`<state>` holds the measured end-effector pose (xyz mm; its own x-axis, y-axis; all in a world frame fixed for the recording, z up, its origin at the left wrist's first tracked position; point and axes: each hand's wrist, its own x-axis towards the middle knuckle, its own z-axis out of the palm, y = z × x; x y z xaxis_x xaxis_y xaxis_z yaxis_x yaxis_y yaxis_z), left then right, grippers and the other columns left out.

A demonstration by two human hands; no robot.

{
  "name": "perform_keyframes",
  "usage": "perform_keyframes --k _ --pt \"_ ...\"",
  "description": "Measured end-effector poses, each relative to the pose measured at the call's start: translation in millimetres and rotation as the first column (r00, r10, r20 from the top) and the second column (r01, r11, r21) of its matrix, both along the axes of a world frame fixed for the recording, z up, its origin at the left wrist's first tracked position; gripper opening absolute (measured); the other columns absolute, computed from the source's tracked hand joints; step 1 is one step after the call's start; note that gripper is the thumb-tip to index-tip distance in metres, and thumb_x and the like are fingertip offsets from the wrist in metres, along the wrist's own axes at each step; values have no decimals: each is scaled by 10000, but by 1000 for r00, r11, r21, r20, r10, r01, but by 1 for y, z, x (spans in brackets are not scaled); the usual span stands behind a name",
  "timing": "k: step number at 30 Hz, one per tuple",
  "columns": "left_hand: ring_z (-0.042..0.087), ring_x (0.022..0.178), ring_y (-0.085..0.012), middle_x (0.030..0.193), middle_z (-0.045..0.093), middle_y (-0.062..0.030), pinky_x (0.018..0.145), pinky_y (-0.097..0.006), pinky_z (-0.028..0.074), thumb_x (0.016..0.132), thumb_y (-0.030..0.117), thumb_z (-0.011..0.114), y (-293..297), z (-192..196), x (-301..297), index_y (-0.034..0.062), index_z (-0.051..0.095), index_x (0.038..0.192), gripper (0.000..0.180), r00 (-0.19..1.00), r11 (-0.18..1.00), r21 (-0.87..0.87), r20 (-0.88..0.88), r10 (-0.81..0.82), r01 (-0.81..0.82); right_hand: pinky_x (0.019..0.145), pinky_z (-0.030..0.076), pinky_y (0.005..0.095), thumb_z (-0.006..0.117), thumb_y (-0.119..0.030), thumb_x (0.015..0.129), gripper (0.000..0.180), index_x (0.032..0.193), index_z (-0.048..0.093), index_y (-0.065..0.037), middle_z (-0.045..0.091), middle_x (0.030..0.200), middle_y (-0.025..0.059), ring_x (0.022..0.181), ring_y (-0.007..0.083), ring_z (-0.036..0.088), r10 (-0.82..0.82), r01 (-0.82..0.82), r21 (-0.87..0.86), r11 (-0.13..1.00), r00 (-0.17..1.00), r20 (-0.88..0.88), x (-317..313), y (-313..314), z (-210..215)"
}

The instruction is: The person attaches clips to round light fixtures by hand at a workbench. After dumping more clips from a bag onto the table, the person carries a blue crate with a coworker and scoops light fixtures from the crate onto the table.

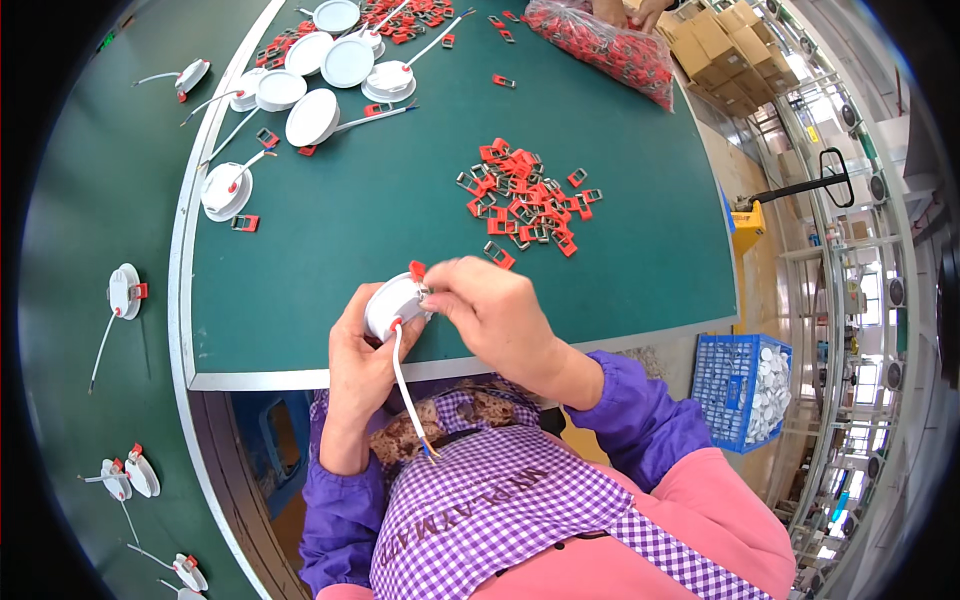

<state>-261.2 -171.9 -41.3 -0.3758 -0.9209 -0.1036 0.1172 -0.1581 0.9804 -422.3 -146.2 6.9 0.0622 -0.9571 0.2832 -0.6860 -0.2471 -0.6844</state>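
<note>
My left hand (357,362) grips a white round downlight (388,306) by its rim, above the near edge of the green table. From the lamp's back a white cable (405,385) hangs down toward my apron, its bare coloured wire ends showing. At the lamp's right side, my right hand (500,312) has thumb and fingertips pinched on a red-and-metal spring clip (417,269). How far the clip is seated on the lamp is hidden by my fingers. Ahead and to the right lies a loose pile of similar spring clips (525,195).
More downlights (312,118) cluster at the table's far left. Others sit on the green surface (150,240) beyond the pale edge strip. Another person's hands (640,12) touch a clear bag of clips (605,55). On the floor at right stands a blue crate (725,390) of white parts.
</note>
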Motion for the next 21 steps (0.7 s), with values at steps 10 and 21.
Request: perform_keyframes --k 10,21 --pt "558 786 -66 877 628 -6 674 -215 457 815 69 708 -3 -5 8 12 600 1029 247 996 996 -10 -15 -92 92 669 523 278 687 -56 781 396 1153 588 36 696 846 138 713 184 673 -127 51 293 955 961 246 -3 -4 -2" --pt "556 761 -61 917 600 -9 576 -194 416 811 71 690 -17 10 66 24 554 1129 349 944 944 57 78 321 -326 673 504 349 679 -132 788 238 979 658 9 657 876 153 744 280 640 -239 234 75 969 969 59 -41 -28 -16"
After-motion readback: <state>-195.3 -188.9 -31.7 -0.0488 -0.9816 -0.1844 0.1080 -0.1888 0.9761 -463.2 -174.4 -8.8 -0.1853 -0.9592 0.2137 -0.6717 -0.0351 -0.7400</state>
